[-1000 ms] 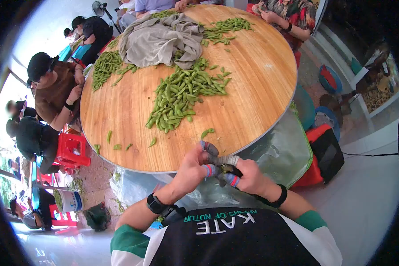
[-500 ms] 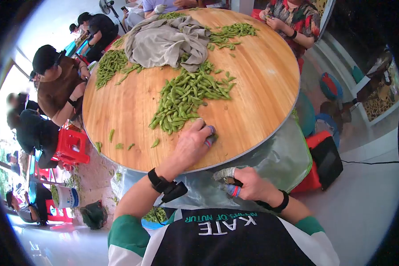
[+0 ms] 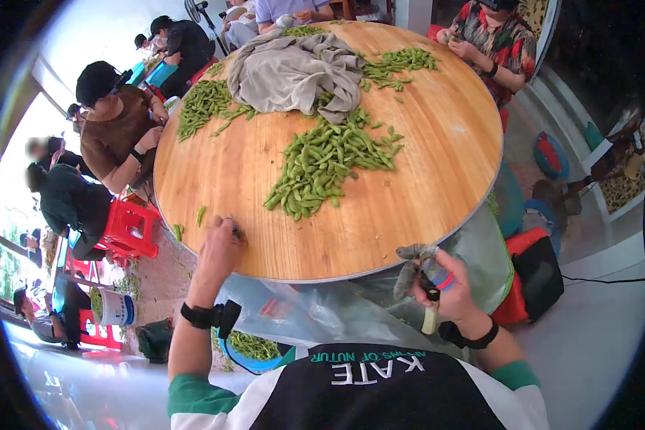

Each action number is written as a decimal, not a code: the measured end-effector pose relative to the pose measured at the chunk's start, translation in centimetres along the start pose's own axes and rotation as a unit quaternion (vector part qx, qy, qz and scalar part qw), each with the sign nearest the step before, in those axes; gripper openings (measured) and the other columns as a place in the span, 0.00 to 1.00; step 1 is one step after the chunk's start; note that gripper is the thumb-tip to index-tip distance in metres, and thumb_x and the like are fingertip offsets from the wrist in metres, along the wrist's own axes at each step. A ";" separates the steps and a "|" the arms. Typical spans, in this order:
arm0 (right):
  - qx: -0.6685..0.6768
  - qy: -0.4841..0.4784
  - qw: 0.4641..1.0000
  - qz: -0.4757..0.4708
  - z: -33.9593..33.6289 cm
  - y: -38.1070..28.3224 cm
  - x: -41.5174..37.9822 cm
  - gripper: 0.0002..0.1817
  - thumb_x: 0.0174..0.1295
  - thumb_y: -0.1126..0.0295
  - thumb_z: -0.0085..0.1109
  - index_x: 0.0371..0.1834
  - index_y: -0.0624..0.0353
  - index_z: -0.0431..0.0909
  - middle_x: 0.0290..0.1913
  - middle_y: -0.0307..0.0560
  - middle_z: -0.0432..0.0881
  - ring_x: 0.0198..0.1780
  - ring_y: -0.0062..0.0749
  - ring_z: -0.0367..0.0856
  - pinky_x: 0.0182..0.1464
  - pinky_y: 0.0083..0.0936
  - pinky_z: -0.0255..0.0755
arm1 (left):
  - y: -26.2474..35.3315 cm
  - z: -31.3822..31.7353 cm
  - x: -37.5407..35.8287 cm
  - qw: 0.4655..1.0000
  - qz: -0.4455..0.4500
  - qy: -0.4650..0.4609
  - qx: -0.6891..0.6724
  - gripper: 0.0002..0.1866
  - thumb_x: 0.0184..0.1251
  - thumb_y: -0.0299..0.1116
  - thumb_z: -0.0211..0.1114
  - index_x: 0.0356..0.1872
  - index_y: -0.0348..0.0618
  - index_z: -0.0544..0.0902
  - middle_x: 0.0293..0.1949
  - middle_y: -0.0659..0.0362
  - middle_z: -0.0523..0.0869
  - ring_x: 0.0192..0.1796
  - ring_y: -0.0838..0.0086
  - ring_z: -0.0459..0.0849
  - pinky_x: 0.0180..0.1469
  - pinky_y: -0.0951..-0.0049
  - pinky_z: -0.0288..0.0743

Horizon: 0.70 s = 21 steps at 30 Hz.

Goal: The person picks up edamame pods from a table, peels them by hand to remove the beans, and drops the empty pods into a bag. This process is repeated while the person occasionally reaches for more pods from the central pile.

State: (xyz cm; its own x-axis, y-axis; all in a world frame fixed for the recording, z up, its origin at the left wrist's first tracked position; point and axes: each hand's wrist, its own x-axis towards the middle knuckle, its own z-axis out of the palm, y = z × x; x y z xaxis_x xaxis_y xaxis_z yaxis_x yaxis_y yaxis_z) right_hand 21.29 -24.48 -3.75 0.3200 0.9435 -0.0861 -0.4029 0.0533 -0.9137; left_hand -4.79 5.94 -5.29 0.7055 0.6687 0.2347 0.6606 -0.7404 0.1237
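My left hand (image 3: 221,247) rests on the front left of the round wooden table (image 3: 222,179), fingers curled down; whatever is under them is hidden. Beside it lies a loose green soybean pod (image 3: 201,215). A bigger heap of pods (image 3: 312,168) sits farther in on the tabletop. Just off the front edge, my right hand (image 3: 448,287) is closed around a small tool with a pale handle (image 3: 430,319); its working end cannot be made out. Grey coverings and coloured tape wrap some of its fingers.
A grey cloth (image 3: 287,75) lies among more pods (image 3: 204,107) at the back. Clear plastic sheeting (image 3: 315,312) hangs below the front edge, near a blue basin of pods (image 3: 254,347). People sit around the table. Red stools (image 3: 129,226) stand at left.
My left hand has moved left from the heap's front to the loose pods near the edge. My right hand has shifted right and turned, showing the pale handle. The camera view has shifted.
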 end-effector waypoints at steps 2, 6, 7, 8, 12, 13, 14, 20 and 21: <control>0.036 -0.027 0.999 0.009 -0.2 -0.9 0.2 0.21 0.73 0.64 0.33 0.60 0.65 0.69 0.27 0.48 0.80 0.18 0.15 0.67 0.19 0.13 0.59 | 0.0 -1.0 0.4 0.994 -0.047 -0.001 0.096 0.12 0.45 0.22 0.65 0.36 0.40 0.81 0.40 0.50 0.77 0.43 0.53 0.78 0.46 0.56 0.72; -0.050 -0.050 0.997 -0.015 1.0 -4.2 1.0 0.23 0.74 0.62 0.29 0.60 0.66 0.69 0.27 0.52 0.80 0.18 0.18 0.68 0.17 0.15 0.58 | 3.4 -1.2 3.8 0.996 0.031 0.059 -0.051 0.13 0.49 0.22 0.63 0.39 0.39 0.81 0.37 0.50 0.79 0.42 0.54 0.79 0.43 0.57 0.73; -0.054 -0.051 0.997 -0.014 1.4 -4.3 1.4 0.23 0.74 0.62 0.29 0.60 0.66 0.69 0.27 0.52 0.80 0.18 0.18 0.68 0.17 0.15 0.58 | 4.1 -0.5 4.2 0.988 0.015 0.029 -0.150 0.13 0.51 0.22 0.62 0.40 0.39 0.81 0.37 0.50 0.80 0.39 0.54 0.80 0.40 0.60 0.74; -0.006 -0.041 0.999 -0.011 1.9 -4.3 1.8 0.22 0.74 0.63 0.31 0.60 0.65 0.69 0.27 0.52 0.80 0.18 0.18 0.68 0.17 0.15 0.58 | 4.2 0.5 4.3 0.988 0.014 0.033 -0.152 0.13 0.51 0.22 0.62 0.40 0.39 0.81 0.37 0.50 0.80 0.39 0.54 0.80 0.40 0.60 0.74; 0.013 -0.039 0.999 0.011 3.6 -3.6 3.4 0.19 0.72 0.66 0.37 0.59 0.64 0.69 0.28 0.53 0.80 0.17 0.19 0.68 0.16 0.16 0.58 | 4.6 2.2 4.9 0.991 0.035 0.033 -0.128 0.11 0.50 0.23 0.64 0.37 0.39 0.80 0.34 0.51 0.80 0.38 0.54 0.80 0.40 0.60 0.74; 0.015 -0.037 0.999 0.012 3.6 -2.8 3.6 0.19 0.72 0.66 0.37 0.59 0.64 0.69 0.28 0.53 0.80 0.17 0.19 0.68 0.16 0.16 0.58 | 4.8 2.0 4.6 0.993 0.023 0.024 -0.114 0.11 0.49 0.23 0.64 0.37 0.39 0.80 0.36 0.50 0.80 0.39 0.53 0.80 0.40 0.60 0.73; 0.023 -0.050 0.998 0.032 3.4 -1.6 3.9 0.18 0.72 0.68 0.38 0.59 0.63 0.70 0.28 0.52 0.80 0.17 0.19 0.67 0.16 0.16 0.57 | 4.8 1.8 4.3 0.993 0.024 0.021 -0.112 0.11 0.49 0.23 0.64 0.37 0.39 0.80 0.36 0.50 0.80 0.39 0.53 0.80 0.40 0.60 0.73; 0.022 -0.078 0.991 0.110 2.9 2.7 4.3 0.17 0.70 0.69 0.40 0.58 0.61 0.71 0.19 0.43 0.74 0.15 0.17 0.65 0.15 0.15 0.55 | 5.4 0.2 2.4 0.996 0.004 -0.021 -0.090 0.14 0.47 0.21 0.63 0.39 0.37 0.77 0.41 0.46 0.79 0.44 0.50 0.79 0.45 0.58 0.72; 0.024 -0.076 0.991 0.109 2.8 3.1 4.3 0.17 0.70 0.69 0.40 0.58 0.61 0.71 0.19 0.43 0.74 0.15 0.17 0.65 0.15 0.15 0.55 | 5.6 0.1 2.2 0.994 0.032 -0.012 -0.107 0.14 0.48 0.20 0.63 0.40 0.36 0.76 0.39 0.47 0.80 0.41 0.54 0.80 0.43 0.60 0.74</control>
State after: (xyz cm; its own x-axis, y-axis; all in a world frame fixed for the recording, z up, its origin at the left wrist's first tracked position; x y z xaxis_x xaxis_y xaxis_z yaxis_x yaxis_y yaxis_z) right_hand 19.05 -19.35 -5.87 0.0889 0.9726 -0.2149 -0.4900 -0.1452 -0.8596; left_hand 0.48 3.33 -4.15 0.7522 0.6185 0.2270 0.5452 -0.7778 0.3126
